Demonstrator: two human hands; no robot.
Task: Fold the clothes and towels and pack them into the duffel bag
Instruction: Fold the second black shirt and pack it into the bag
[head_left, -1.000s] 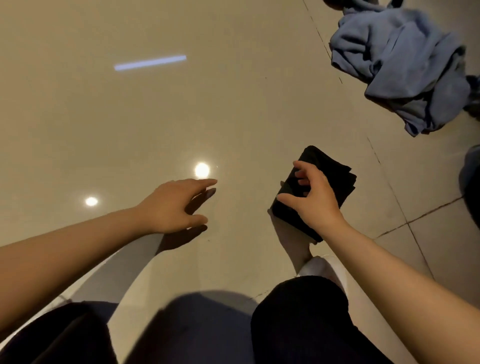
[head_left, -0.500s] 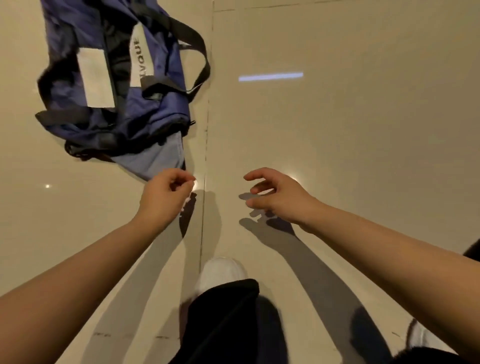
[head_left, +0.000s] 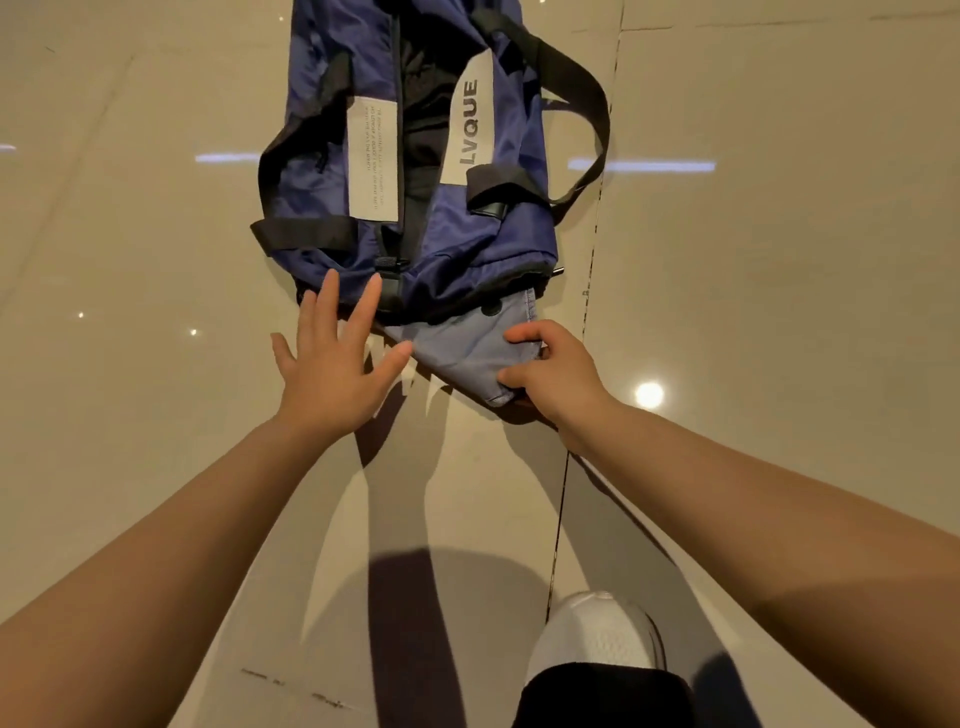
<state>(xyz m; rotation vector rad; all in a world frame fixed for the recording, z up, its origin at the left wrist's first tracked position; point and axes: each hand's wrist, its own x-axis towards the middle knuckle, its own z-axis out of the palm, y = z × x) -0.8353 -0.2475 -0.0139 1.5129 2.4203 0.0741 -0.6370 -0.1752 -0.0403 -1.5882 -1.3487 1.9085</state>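
A navy duffel bag (head_left: 483, 234) with black straps and pale labels lies on the tiled floor ahead of me, its top zip open on a dark inside. A light blue folded cloth (head_left: 462, 348) sticks out from under the bag's near end. My right hand (head_left: 556, 374) grips the cloth's right corner, fingers curled over its edge. My left hand (head_left: 332, 358) is spread flat with straight fingers, its tips at the bag's near edge and its thumb close to the cloth's left side.
Glossy beige floor tiles (head_left: 779, 291) surround the bag, with bright light reflections. My white shoe (head_left: 602, 634) and dark trouser leg (head_left: 602, 696) are at the bottom right.
My view swung left from a black folded cloth to the bag. Both hands reached forward; the right hand took hold of the light blue cloth, and the left opened out by the bag.
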